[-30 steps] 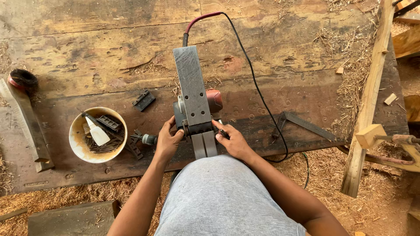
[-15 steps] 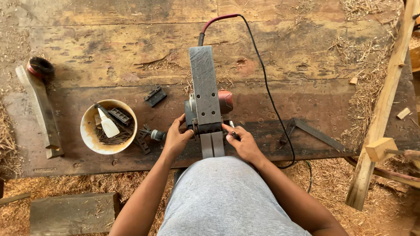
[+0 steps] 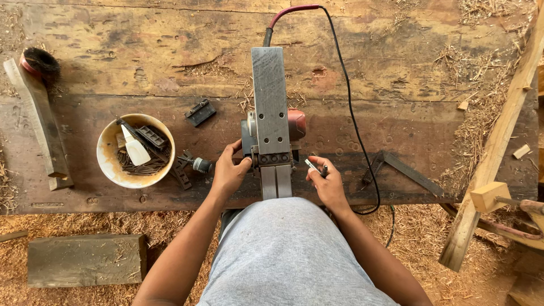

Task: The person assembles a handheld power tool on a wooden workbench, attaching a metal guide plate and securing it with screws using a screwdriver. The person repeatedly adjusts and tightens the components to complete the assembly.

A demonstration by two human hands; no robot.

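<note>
Electric planer (image 3: pixel 271 116) lay sole-up at centre frame on the worn wooden bench (image 3: pixel 141 51), its cord (image 3: pixel 345 102) looping right. Left hand (image 3: pixel 228 173) gripped the planer's left side, fingers curled around the body. Right hand (image 3: pixel 326 181), just right of the planer's near end, pinched a small metal tool (image 3: pixel 311 165) between closed fingers. Left of the hands: a round bowl (image 3: pixel 109 164) holding nails and metal parts, a small black clamp piece (image 3: pixel 200 111). A metal square (image 3: pixel 405 173) lay to the right; a wooden block (image 3: pixel 85 259) sat on the sawdust at lower left.
</note>
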